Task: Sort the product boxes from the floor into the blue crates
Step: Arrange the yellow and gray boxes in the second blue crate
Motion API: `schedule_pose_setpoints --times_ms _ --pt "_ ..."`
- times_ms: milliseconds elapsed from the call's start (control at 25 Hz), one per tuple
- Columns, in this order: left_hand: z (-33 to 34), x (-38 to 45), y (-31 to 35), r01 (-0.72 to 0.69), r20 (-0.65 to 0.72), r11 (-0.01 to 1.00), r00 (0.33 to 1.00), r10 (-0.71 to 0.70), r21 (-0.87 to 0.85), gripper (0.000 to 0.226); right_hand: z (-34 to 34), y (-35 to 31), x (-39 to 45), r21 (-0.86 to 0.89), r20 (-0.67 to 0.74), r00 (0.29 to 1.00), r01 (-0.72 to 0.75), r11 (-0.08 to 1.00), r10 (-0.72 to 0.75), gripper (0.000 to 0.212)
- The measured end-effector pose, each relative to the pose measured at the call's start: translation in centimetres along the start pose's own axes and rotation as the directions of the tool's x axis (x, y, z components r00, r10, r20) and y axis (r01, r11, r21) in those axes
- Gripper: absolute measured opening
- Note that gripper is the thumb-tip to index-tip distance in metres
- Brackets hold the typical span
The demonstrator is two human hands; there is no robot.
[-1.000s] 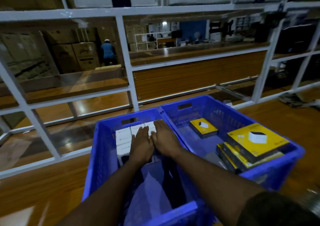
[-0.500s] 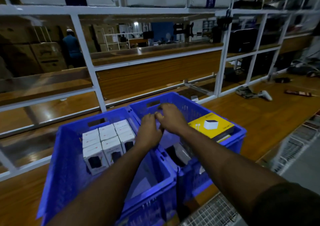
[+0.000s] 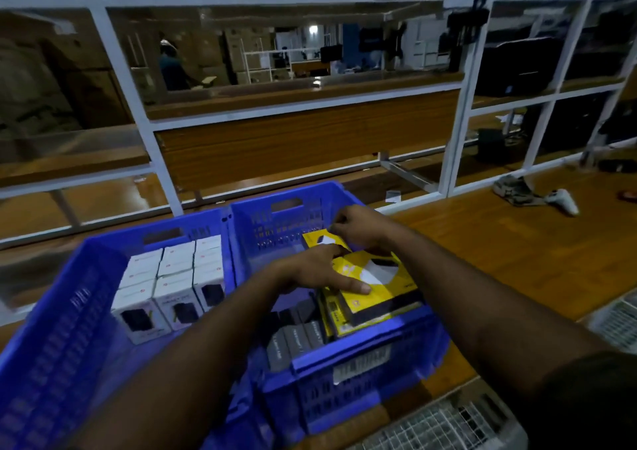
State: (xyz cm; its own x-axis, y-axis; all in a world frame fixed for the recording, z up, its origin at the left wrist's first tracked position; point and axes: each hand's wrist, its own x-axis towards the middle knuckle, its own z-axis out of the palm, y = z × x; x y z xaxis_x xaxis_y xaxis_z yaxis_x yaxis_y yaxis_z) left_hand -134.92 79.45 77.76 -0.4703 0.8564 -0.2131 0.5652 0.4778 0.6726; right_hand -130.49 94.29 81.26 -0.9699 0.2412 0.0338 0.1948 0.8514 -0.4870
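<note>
Resting flat on the top yellow box (image 3: 374, 279), the left hand (image 3: 310, 270) has its grip spread; the right hand (image 3: 358, 227) pinches a smaller yellow box (image 3: 319, 239) behind it. Both sit in the right blue crate (image 3: 344, 363), centre frame. The left blue crate (image 3: 69, 311) holds about nine white boxes (image 3: 172, 277). Sorting looks well advanced; no floor boxes show.

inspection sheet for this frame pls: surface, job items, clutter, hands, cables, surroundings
Surface: wooden floor, glossy.
Job items: left blue crate holds white boxes; right blue crate holds yellow boxes and grey boxes.
Clutter: white object and cloth on floor.
Hands: left hand fingers straight on top yellow box; right hand over far yellow box, grip unclear.
Cables: nothing seen.
Surroundings: white rack frame; wire baskets.
</note>
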Motion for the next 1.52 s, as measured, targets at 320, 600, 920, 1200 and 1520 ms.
schedule_pose_setpoints --times_ms 320,600,920,1200,1520 --pt "-3.6 -0.9 -0.6 0.039 -0.093 0.813 0.989 -0.115 -0.581 0.043 -4.0 2.4 1.5 0.315 0.395 0.917 -0.078 0.946 -0.056 0.039" --pt "-7.7 2.0 -3.2 -0.281 -0.424 0.356 0.794 -0.436 -0.891 0.046 -2.3 3.3 5.1 0.612 0.269 0.957 -0.085 0.786 -0.106 0.05" --pt "-6.6 5.4 -4.7 -0.101 -0.31 0.492 0.877 -0.366 -0.865 0.027 0.0 2.0 9.5 0.904 0.251 0.958 -0.284 0.321 0.141 0.014" --pt "-10.3 6.4 -7.1 -0.241 -0.349 0.285 0.831 -0.434 -0.928 0.026 0.7 3.2 12.2 0.894 0.249 0.956 -0.287 0.343 0.153 0.004" --pt "-8.3 8.4 -7.9 -0.309 -0.29 0.041 0.828 -0.479 -0.95 0.015 4.6 3.7 12.1 0.917 0.387 0.902 -0.399 0.023 0.189 0.016"
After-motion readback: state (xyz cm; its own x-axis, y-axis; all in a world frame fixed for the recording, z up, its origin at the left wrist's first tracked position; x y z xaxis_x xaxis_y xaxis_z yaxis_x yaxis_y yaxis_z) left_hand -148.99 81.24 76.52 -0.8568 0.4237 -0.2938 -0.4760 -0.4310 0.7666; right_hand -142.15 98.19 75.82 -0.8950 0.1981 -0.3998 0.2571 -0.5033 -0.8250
